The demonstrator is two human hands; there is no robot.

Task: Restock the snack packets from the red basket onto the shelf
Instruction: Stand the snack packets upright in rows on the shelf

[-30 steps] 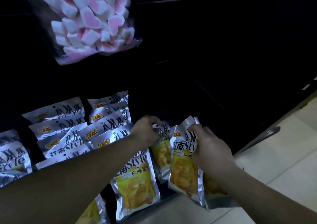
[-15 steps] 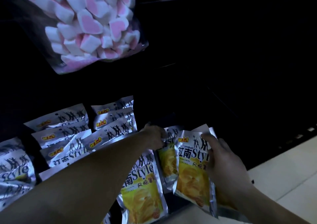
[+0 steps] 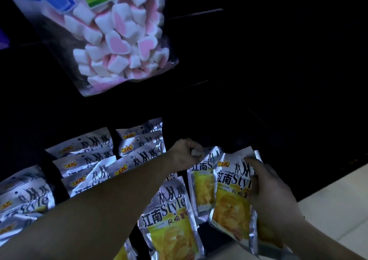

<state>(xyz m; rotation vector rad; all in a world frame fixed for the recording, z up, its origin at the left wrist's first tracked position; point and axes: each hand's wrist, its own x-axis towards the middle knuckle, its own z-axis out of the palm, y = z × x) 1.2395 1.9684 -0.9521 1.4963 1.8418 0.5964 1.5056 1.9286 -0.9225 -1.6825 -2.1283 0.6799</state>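
My left hand (image 3: 184, 153) pinches one snack packet (image 3: 202, 188) by its top; my right hand (image 3: 274, 198) grips another packet (image 3: 229, 204) at the shelf (image 3: 217, 236) front edge.

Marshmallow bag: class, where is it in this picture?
In the head view, the marshmallow bag is at upper left, on the dark shelving above the rows of silver snack packets.

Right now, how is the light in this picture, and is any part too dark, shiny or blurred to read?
Head view: the light is dim, and the shelf behind is nearly black, without detail. Head view: the silver snack packets throw glare, but their print reads. Head view: the marshmallow bag is brightest; the left hand and right hand are dark, slightly soft.
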